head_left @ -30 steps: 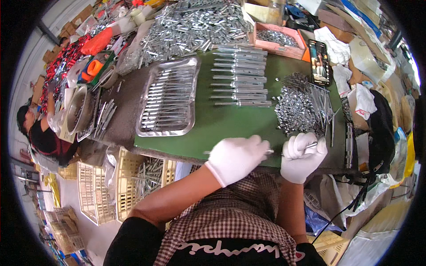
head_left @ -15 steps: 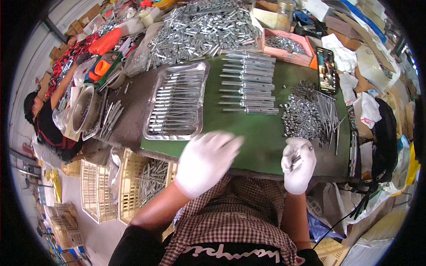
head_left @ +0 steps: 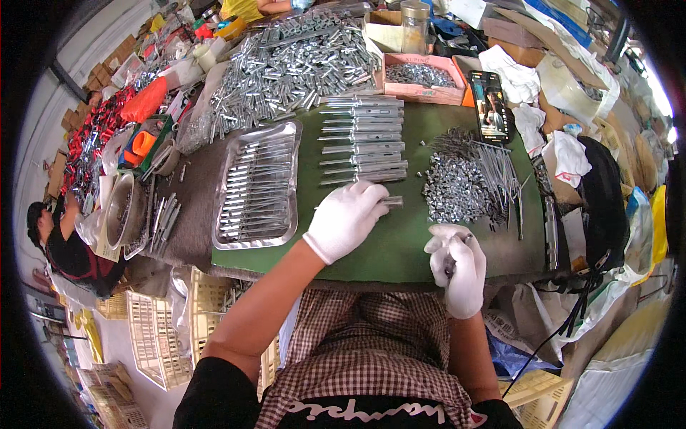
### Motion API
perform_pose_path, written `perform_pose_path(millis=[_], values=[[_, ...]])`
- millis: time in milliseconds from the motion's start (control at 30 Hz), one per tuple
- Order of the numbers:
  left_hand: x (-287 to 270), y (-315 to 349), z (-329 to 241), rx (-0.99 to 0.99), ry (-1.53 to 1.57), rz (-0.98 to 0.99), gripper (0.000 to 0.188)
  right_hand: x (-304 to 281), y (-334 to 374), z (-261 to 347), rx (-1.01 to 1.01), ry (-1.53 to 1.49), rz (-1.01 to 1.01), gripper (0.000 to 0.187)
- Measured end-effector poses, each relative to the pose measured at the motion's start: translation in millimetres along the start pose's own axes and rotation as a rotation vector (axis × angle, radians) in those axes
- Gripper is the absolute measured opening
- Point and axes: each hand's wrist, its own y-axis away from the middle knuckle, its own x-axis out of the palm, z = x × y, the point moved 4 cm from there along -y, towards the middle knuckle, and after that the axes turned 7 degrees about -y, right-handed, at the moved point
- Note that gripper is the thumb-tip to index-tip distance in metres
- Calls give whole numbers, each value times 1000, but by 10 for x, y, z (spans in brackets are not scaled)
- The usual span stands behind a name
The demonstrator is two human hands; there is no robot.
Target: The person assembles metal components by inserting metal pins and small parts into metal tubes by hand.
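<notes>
My left hand (head_left: 349, 220), in a white glove, is closed over a slim metal tube (head_left: 392, 202) just in front of a column of similar tubes with thin pointed rods (head_left: 368, 149). Most of the held tube is hidden under the fingers. My right hand (head_left: 461, 272), also gloved, is curled shut near the table's front edge; dark metal glints between its fingers, too small to name. Beyond it lie a heap of small shiny metal pieces (head_left: 454, 189) and a bunch of long thin rods (head_left: 500, 171). A metal tray (head_left: 291, 204) of rods in a row is to the left.
A big pile of metal tubes (head_left: 300, 68) covers the back. A pink box of small parts (head_left: 457, 93) and a phone (head_left: 489, 107) stand at the back right. Yellow plastic crates (head_left: 153, 336) are below at left. Another person (head_left: 68, 243) is at the far left.
My left hand has moved forward and taken hold of a tube below the column. My right hand stays curled. The whole view has shifted a little.
</notes>
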Motion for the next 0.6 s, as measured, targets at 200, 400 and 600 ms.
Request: perform_pose_path(millis=[200, 400, 600], values=[[-258, 64, -626, 277, -80, 194, 25, 25, 53, 104, 108, 390, -3, 37], [-306, 187, -611, 247, 84, 142, 32, -46, 81, 133, 216, 373, 59, 35], [-279, 243, -601, 157, 160, 110, 23, -124, 58, 72, 161, 605, 44, 25]])
